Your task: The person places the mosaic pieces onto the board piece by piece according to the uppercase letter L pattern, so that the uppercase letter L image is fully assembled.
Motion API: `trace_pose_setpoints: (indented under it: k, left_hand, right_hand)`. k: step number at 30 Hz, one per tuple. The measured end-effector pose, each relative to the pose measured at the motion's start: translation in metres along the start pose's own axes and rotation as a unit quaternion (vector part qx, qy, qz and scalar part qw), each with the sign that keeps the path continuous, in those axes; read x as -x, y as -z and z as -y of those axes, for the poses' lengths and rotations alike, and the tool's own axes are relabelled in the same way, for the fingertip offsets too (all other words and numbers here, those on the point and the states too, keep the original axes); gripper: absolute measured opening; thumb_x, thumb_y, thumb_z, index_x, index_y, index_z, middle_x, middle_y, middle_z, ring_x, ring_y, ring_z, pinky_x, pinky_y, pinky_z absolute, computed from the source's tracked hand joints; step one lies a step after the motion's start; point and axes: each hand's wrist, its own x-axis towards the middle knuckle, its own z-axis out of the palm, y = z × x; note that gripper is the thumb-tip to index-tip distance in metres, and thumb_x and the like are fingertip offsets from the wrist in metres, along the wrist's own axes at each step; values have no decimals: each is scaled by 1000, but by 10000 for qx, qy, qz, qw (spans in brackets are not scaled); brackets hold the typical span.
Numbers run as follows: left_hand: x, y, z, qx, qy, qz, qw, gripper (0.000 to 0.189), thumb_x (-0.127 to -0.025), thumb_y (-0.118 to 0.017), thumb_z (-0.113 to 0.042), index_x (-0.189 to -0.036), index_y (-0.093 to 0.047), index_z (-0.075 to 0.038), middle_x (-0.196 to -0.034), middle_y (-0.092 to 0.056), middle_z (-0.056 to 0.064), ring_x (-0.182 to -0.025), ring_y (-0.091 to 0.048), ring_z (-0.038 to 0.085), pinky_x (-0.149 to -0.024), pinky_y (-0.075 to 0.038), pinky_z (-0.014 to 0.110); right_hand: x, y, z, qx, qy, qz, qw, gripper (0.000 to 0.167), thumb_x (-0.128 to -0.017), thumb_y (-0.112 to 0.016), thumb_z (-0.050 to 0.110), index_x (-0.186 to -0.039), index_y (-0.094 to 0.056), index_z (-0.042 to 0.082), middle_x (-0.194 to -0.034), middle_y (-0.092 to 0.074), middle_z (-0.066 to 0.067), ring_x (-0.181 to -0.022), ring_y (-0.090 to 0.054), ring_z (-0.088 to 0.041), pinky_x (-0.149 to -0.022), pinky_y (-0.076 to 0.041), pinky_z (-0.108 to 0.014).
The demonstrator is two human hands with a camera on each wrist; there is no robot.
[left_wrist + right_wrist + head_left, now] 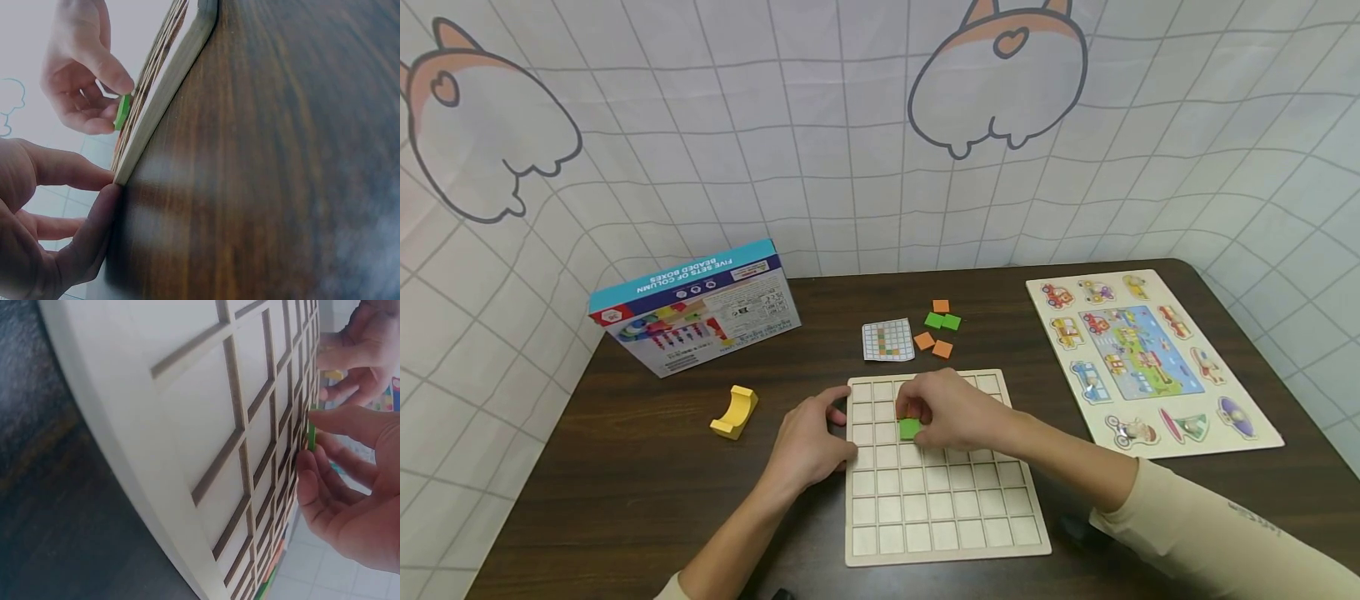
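A pale wooden grid board [951, 546] lies on the dark table, its square cells framed by thin raised strips. My left hand [808, 442] holds the board's left edge near the far corner; in the left wrist view its thumb and a finger [103, 209] come together at the rim. Over the board's upper left cells, my right hand [955, 408] pinches a green square tile [909, 429]. That tile [312, 432] stands tilted on edge in the right wrist view, close over the grid, between thumb and fingertips.
Beyond the board lie a small pattern card [887, 340] and several loose tiles, orange [942, 349] and green [951, 322]. A yellow curved block [735, 412] and a toy box [715, 317] are on the left. A picture puzzle board [1157, 362] lies at right.
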Motion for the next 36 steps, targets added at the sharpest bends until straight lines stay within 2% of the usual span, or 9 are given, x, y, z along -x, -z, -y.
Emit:
trace_pose_setpoints:
  k: [6, 17, 24, 36]
  left_hand:
    - [0, -1, 0, 31, 43, 10, 10000, 78, -71, -80, 2, -145, -60, -13, -102, -63, 7, -69, -59, 21, -53, -49, 30]
    - [0, 0, 0, -26, -98, -9, 9999, 79, -69, -80, 4, -144, -61, -11, -102, -65, 8, -73, -58, 21, -53, -49, 31]
    - [1, 0, 0, -59, -100, -27, 9999, 81, -68, -79, 3, -144, -61, -12, -102, -65, 7, -78, -57, 22, -53, -47, 31]
    - [-1, -1, 1, -52, -22, -9, 10000, 80, -69, -80, 2, -145, -60, -13, -103, -65, 7, -77, -57, 23, -52, -47, 31]
  right_hand:
    - [0, -1, 2, 98, -3, -28, 9999, 23, -77, -83, 1, -94, -73, 13, -82, -64, 0, -76, -54, -11, -68, -48, -24]
    - [0, -3, 3, 197, 150, -116, 9996, 25, -74, -84, -1, -92, -73, 12, -82, -65, 0, -76, -56, -12, -68, -48, -24]
    - [-1, -3, 4, 272, 219, -131, 9993, 25, -73, -83, -2, -92, -73, 11, -81, -64, -1, -76, -55, -11, -68, -48, -24]
    - [-1, -4, 4, 327, 285, -158, 9989, 25, -73, -83, -2, -92, -74, 11, -83, -65, -1, -77, -54, -12, -69, -48, -24]
